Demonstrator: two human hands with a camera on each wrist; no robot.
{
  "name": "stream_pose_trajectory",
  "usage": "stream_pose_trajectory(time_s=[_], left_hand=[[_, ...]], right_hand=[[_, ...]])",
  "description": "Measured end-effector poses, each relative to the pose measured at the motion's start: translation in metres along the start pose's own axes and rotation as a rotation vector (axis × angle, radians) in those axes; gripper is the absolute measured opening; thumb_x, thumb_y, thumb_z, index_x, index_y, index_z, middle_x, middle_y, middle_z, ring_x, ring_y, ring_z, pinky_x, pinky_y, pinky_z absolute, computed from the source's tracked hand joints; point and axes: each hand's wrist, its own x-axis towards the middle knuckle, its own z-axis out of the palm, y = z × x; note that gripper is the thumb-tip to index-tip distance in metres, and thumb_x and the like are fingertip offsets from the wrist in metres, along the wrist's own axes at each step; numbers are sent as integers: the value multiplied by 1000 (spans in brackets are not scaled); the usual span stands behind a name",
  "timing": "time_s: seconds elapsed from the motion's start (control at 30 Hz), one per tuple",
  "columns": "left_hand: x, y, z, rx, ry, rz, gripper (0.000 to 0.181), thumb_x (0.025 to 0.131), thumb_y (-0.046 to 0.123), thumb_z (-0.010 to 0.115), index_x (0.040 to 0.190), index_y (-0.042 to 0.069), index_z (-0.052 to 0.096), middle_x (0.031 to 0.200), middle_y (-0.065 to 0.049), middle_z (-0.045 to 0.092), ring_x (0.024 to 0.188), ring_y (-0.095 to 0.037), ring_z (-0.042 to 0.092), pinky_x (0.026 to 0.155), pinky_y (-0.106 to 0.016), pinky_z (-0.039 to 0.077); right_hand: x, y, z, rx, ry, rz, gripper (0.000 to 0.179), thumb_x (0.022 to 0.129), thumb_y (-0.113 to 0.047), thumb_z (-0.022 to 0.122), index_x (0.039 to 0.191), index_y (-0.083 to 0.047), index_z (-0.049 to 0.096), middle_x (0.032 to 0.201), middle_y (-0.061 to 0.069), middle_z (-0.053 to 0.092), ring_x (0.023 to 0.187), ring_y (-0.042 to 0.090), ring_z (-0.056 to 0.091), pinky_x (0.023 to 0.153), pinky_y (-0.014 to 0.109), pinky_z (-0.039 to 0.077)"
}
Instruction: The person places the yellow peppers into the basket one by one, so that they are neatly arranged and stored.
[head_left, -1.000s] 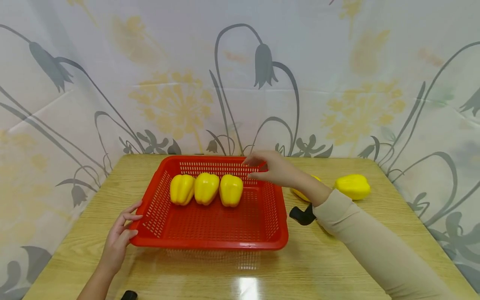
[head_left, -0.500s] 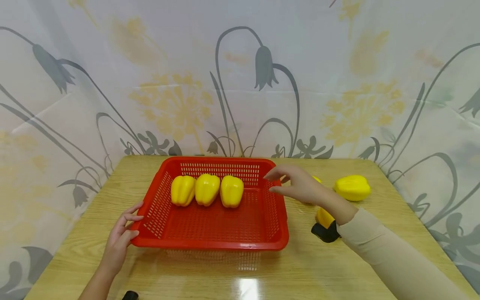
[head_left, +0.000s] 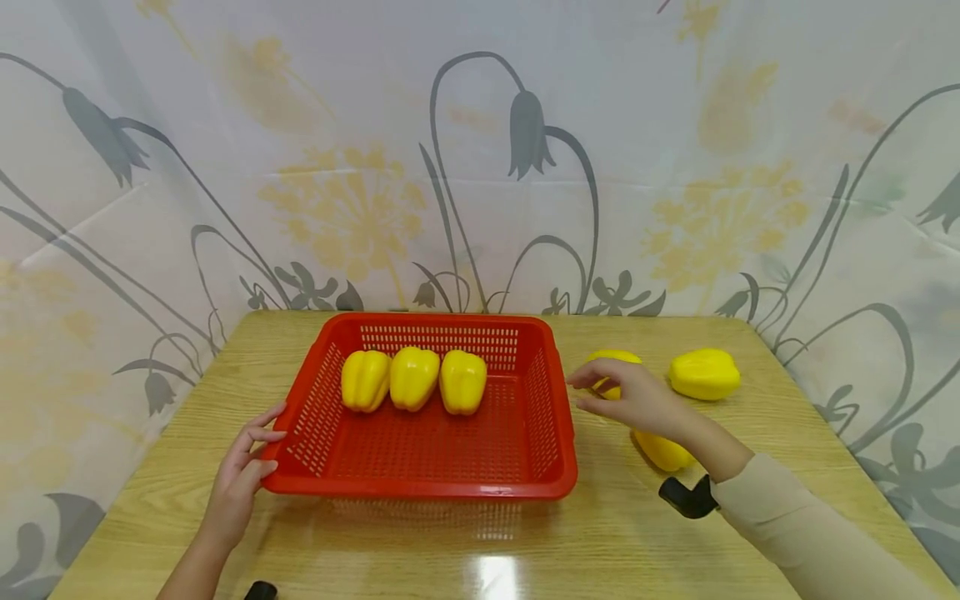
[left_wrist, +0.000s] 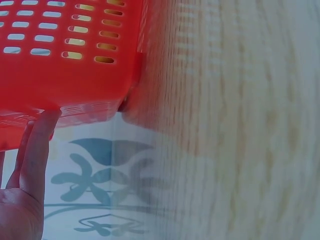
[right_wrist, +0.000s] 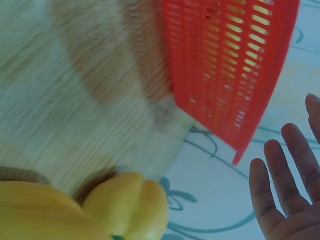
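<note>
A red slotted plastic basket (head_left: 420, 488) stands on the wooden table. Three yellow bell peppers (head_left: 415, 379) lie side by side in its back left part. My left hand (head_left: 234, 483) rests against the basket's left rim, and in the left wrist view its straight fingers (left_wrist: 36, 160) touch the red edge. Beyond the basket's right wall my right hand (head_left: 633, 396) hangs over the table with nothing in it. A yellow bell pepper (head_left: 613, 357) is partly hidden behind that hand. Another pepper (head_left: 662, 451) lies below the wrist, partly covered by the forearm.
One more yellow pepper (head_left: 705, 374) lies farther right on the table (head_left: 420, 558). A black wrist-camera piece (head_left: 688, 497) juts from under the right sleeve. A floral curtain (head_left: 480, 167) hangs along the back and sides.
My right hand has moved from over the basket's right part out past its right rim, toward the peppers on the table. The left hand, basket and peppers have stayed put.
</note>
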Motion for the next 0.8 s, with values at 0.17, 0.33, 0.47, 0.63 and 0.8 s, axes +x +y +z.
stream_pose_trajectory(time_s=[0.17, 0.33, 0.47, 0.63, 0.8], left_hand=[[1, -1, 0, -4, -2, 10, 29, 82, -17, 27, 102, -10, 47, 138, -1, 40, 113, -7, 50, 76, -21, 50], [0, -1, 0, -12, 3, 11, 31, 82, -17, 28, 102, -8, 48, 137, -1, 40, 112, -7, 51, 75, -21, 50], [1, -1, 1, -10, 9, 5, 30, 82, -17, 27, 102, -8, 48, 137, 0, 40, 114, -8, 48, 77, -20, 49], [0, -1, 2, -1, 7, -2, 31, 81, -17, 27, 103, -8, 48, 138, 1, 40, 118, -8, 43, 78, -19, 49], [-1, 0, 1, 4, 9, -11, 33, 82, -17, 26, 103, -6, 49, 138, 1, 39, 120, -8, 39, 78, -19, 48]], right_hand=[[-14, 13, 1, 16, 32, 12, 22, 82, -6, 69, 103, -6, 65, 101, 3, 65, 90, 21, 61, 76, 39, 51], [-28, 22, 1, 2, 64, -2, 21, 82, -7, 69, 102, -7, 66, 99, 1, 65, 89, 21, 61, 76, 37, 50], [-39, 28, 2, -50, 128, -10, 21, 79, -6, 71, 99, -8, 66, 98, 2, 66, 91, 19, 59, 77, 35, 49], [-53, 38, 2, -108, 194, 32, 26, 74, -5, 75, 98, -9, 66, 99, 2, 65, 96, 18, 55, 81, 39, 46], [-65, 52, 1, -130, 227, 39, 32, 69, -5, 79, 98, -11, 66, 101, 2, 61, 100, 21, 48, 87, 47, 36]])
